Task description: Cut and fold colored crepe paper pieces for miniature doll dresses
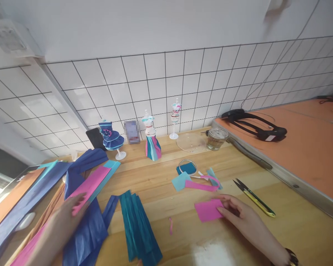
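Observation:
Between the thumb and fingers of my right hand is one edge of a pink square of paper, low over the table. My left hand, slightly blurred, rests with fingers spread on a long pink strip of crepe paper. Under that strip lie a light blue one and dark blue crepe paper. Pleated teal crepe paper sits between my hands. Beyond my right hand are a light blue square and a curled pink strip. Yellow-and-black thread snips lie to its right.
Along the tiled wall stand miniature dress forms: one in a blue dress, one in a striped skirt, one mostly white. A lidded glass, a clear disc and a roll of tape are nearby. Black glasses-like headgear lies on the orange surface.

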Demonstrator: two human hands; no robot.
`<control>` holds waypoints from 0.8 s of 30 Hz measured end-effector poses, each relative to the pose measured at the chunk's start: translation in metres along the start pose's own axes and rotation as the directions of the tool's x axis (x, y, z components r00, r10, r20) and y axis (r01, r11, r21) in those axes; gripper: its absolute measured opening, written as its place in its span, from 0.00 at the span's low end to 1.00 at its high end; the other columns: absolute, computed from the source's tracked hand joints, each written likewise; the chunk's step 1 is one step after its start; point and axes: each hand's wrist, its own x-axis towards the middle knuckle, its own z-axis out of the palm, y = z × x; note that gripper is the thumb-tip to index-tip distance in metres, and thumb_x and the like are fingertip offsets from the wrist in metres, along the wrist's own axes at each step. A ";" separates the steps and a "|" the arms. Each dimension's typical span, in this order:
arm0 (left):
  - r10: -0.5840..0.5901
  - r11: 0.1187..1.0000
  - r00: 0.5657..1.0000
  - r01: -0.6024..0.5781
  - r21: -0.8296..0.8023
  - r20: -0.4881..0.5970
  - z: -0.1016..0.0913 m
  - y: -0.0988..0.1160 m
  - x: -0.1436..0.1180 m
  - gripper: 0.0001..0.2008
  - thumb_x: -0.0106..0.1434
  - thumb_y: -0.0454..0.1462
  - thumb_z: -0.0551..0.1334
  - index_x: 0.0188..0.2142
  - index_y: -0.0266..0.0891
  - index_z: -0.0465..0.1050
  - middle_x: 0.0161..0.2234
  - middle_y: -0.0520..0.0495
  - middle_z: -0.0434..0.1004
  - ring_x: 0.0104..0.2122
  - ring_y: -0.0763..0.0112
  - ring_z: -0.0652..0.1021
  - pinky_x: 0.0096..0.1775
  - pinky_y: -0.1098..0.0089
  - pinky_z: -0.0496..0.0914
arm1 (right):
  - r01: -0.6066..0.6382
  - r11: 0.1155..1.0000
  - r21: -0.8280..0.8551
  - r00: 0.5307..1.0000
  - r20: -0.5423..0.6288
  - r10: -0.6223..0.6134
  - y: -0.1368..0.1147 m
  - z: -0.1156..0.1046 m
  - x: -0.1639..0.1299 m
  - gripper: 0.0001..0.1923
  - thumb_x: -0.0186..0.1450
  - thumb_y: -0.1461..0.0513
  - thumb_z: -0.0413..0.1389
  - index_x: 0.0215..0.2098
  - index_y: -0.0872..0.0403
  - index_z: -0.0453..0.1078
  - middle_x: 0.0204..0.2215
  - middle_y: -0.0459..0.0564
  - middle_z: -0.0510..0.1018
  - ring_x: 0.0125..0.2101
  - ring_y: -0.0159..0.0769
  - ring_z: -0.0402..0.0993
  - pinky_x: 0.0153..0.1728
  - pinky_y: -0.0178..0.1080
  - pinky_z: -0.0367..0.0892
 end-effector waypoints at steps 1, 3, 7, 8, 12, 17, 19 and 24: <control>0.063 0.996 0.993 -0.057 -0.069 0.096 0.010 0.020 -0.006 0.19 0.51 0.53 0.57 0.35 0.46 0.73 0.31 0.56 0.79 0.32 0.66 0.77 0.34 0.70 0.71 | 0.019 1.000 -0.002 1.000 0.008 -0.019 -0.008 0.004 0.000 0.18 0.59 0.53 0.53 0.44 0.52 0.67 0.34 0.50 0.77 0.37 0.41 0.73 0.39 0.39 0.68; 0.220 0.922 0.904 -0.071 -0.381 0.366 0.032 0.064 -0.026 0.21 0.52 0.50 0.59 0.41 0.42 0.73 0.39 0.48 0.78 0.38 0.62 0.76 0.41 0.67 0.70 | 0.056 0.998 -0.002 0.998 0.020 -0.056 -0.026 0.014 -0.001 0.16 0.59 0.54 0.53 0.43 0.53 0.68 0.29 0.47 0.76 0.32 0.38 0.72 0.35 0.37 0.68; 0.515 0.607 0.656 0.176 -0.775 0.552 0.067 0.140 -0.076 0.33 0.51 0.47 0.65 0.55 0.41 0.61 0.51 0.39 0.70 0.49 0.60 0.71 0.47 0.63 0.67 | 0.078 0.995 0.057 0.991 0.103 -0.084 -0.062 0.034 -0.005 0.15 0.59 0.56 0.54 0.42 0.52 0.68 0.27 0.45 0.74 0.30 0.33 0.71 0.32 0.33 0.67; 0.555 0.540 0.611 0.253 -0.803 0.565 0.072 0.153 -0.086 0.37 0.49 0.46 0.67 0.57 0.41 0.58 0.53 0.38 0.66 0.51 0.60 0.69 0.49 0.63 0.66 | 0.079 0.993 0.085 0.988 0.123 -0.089 -0.068 0.038 -0.007 0.14 0.59 0.57 0.54 0.42 0.52 0.68 0.27 0.44 0.73 0.30 0.33 0.70 0.33 0.33 0.67; 0.581 0.461 0.501 0.448 -0.766 0.642 0.077 0.180 -0.101 0.29 0.47 0.44 0.69 0.47 0.36 0.68 0.41 0.40 0.75 0.38 0.66 0.75 0.38 0.69 0.68 | 0.056 0.985 0.163 0.977 0.196 -0.088 -0.075 0.050 -0.009 0.15 0.59 0.58 0.54 0.44 0.53 0.67 0.28 0.45 0.74 0.31 0.32 0.71 0.35 0.34 0.67; 0.452 0.565 0.479 0.499 -0.657 0.752 0.078 0.181 -0.095 0.15 0.47 0.43 0.68 0.23 0.32 0.69 0.18 0.51 0.71 0.17 0.79 0.67 0.22 0.76 0.58 | 0.143 0.988 -0.050 0.985 0.102 -0.138 -0.058 0.031 0.002 0.13 0.62 0.55 0.51 0.42 0.51 0.68 0.30 0.47 0.75 0.32 0.35 0.72 0.34 0.35 0.68; 0.415 0.582 0.526 0.473 -0.661 0.742 0.081 0.178 -0.093 0.15 0.47 0.43 0.67 0.23 0.32 0.68 0.17 0.51 0.71 0.17 0.78 0.68 0.22 0.76 0.59 | 0.167 0.960 -0.226 0.978 -0.089 -0.191 -0.046 0.009 0.016 0.14 0.65 0.54 0.46 0.42 0.51 0.68 0.34 0.49 0.76 0.34 0.37 0.72 0.34 0.38 0.68; 0.370 0.554 0.547 0.519 -0.651 0.751 0.089 0.173 -0.090 0.15 0.48 0.44 0.66 0.25 0.33 0.67 0.16 0.51 0.72 0.16 0.75 0.70 0.21 0.74 0.64 | 0.150 0.774 -0.616 0.921 -0.197 -0.335 -0.007 -0.031 0.057 0.16 0.64 0.56 0.44 0.39 0.53 0.71 0.38 0.55 0.77 0.41 0.44 0.71 0.43 0.45 0.64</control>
